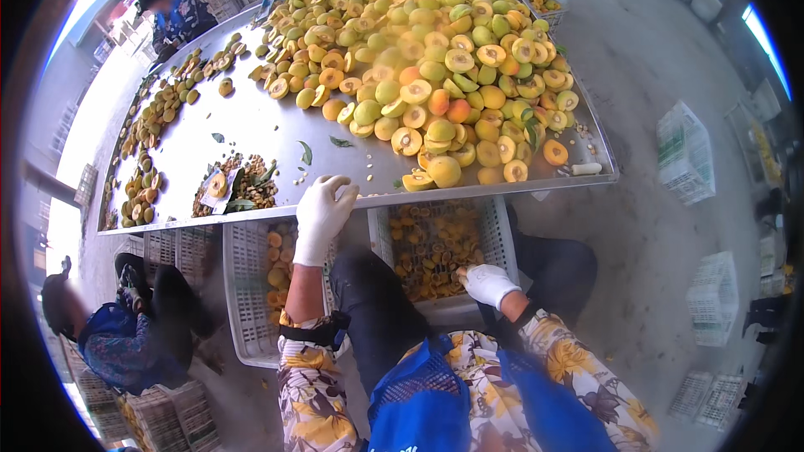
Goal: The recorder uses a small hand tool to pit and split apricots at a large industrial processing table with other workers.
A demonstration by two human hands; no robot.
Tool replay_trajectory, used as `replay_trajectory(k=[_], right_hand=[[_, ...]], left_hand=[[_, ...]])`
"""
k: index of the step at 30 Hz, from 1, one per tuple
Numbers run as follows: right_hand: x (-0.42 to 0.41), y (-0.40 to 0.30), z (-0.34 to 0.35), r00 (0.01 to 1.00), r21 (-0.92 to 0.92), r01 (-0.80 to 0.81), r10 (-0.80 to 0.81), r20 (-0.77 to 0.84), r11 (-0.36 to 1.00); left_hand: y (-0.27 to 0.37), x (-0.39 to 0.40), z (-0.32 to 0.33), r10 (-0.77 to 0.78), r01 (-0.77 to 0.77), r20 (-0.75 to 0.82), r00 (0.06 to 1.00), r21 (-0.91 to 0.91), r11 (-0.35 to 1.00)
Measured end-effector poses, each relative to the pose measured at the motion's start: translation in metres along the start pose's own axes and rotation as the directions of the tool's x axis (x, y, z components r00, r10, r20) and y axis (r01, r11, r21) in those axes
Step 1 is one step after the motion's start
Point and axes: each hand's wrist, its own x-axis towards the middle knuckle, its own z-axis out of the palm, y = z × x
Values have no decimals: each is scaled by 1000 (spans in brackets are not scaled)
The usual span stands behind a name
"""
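Note:
My left hand (323,216), in a white glove, is at the near edge of the metal table (276,138), fingers curled and apart, with nothing seen in them. Lower right, my right hand (491,284), also gloved, is over a plastic crate (505,232) of apricot pieces (433,245). Its fingertips are at a small orange-brown piece, perhaps a fruit half; whether it is held is unclear. A large heap of halved and whole apricots (408,91) covers the table's back and right. Pits (257,182) with leaves lie in a pile left of my left hand.
Another crate (235,301) with fruit halves stands left of my legs. More fruit (147,179) lines the table's left side. A white-handled object (586,169) lies at the right corner. Three people (125,339) sit around the table; stacked crates (686,154) stand on the floor at right.

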Motion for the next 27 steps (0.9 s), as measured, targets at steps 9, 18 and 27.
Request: replay_trajectory(k=[9,18,27], right_hand=[[-14,13,-8,976,195,20,23,-217,981],[-20,-19,-40,916,383,217,-52,-398,898],[-27,-24,-65,883,588,213,104,-458,780]], left_hand=[[52,111,151,-442,442,28,897,-118,889],[25,83,120,-211,212,14,977,-23,977],[42,20,73,-143,322,333,932,-942,-94]])
